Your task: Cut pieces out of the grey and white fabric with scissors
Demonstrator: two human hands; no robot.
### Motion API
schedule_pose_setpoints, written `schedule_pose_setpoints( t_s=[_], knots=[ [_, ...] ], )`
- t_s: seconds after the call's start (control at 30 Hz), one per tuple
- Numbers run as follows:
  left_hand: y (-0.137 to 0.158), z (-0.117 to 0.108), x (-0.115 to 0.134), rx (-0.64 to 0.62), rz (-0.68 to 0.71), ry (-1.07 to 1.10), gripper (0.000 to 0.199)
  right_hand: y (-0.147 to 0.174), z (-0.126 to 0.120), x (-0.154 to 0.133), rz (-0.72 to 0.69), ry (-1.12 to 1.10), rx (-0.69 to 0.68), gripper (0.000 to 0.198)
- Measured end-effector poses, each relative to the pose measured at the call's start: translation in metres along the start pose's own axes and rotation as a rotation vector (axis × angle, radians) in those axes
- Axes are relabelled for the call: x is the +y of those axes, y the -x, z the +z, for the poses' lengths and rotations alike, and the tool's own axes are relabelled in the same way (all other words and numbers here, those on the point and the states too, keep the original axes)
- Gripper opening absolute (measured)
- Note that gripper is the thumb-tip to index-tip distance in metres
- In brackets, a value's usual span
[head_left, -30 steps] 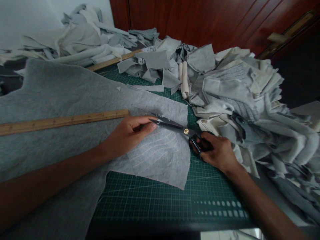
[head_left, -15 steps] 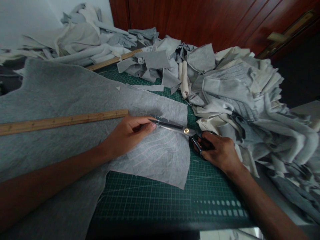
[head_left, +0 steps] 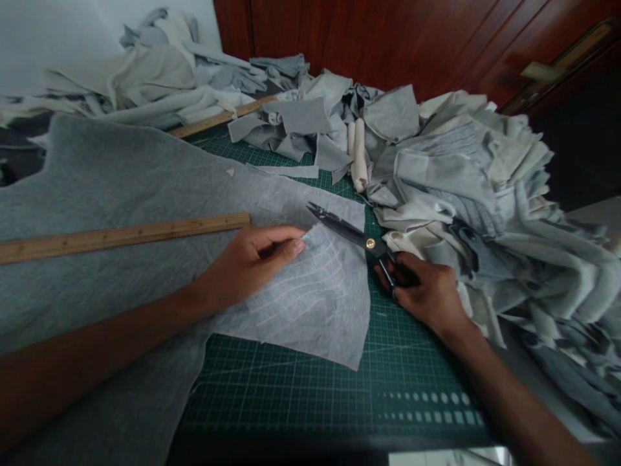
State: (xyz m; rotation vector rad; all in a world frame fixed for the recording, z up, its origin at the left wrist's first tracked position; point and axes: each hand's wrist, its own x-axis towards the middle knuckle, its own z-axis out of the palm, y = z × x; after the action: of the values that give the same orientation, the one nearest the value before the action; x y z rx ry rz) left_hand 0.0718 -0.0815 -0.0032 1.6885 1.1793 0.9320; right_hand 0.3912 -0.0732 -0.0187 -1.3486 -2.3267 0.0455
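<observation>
Fingers, left hand: pinching cloth, best kept taut; right hand: gripping scissors, best angled clear of pinch.

It's a cloth-cutting workroom: long-bladed black metal scissors mid-frame, green gridded mat lower centre, grey-and-cream cloth heap right.
</observation>
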Motion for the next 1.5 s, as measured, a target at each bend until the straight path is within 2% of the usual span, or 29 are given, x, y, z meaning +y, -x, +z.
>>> schedule_pose_setpoints(
  t_s=[0.17,0.4,0.63,0.97,1.23,1.5],
  knots=[
    [0.001,-0.001,0.003,-0.035,0.003,0.057,0.022,-0.002,-0.001,-0.001,0.016,-0.032,0.046,0.023],
    [-0.001,0.001,0.0,-0.015,-0.019,0.077,0.017,0.005,0.001,-0.006,-0.111,-0.012,-0.012,0.013],
    [-0.002,0.0,-0.008,0.017,0.009,0.073,0.018,0.002,-0.003,-0.006,-0.14,-0.026,-0.038,0.01],
    [-0.002,-0.001,-0.007,0.04,0.026,0.037,0.021,0.0,-0.004,-0.006,-0.161,0.012,-0.027,0.009],
    [-0.001,0.0,-0.005,0.025,-0.012,0.072,0.022,-0.001,-0.009,-0.008,-0.17,0.039,-0.04,0.01],
    [-0.001,-0.002,-0.003,-0.002,0.035,0.032,0.02,-0.002,-0.017,-0.01,-0.166,0.102,-0.028,0.007]
  ],
)
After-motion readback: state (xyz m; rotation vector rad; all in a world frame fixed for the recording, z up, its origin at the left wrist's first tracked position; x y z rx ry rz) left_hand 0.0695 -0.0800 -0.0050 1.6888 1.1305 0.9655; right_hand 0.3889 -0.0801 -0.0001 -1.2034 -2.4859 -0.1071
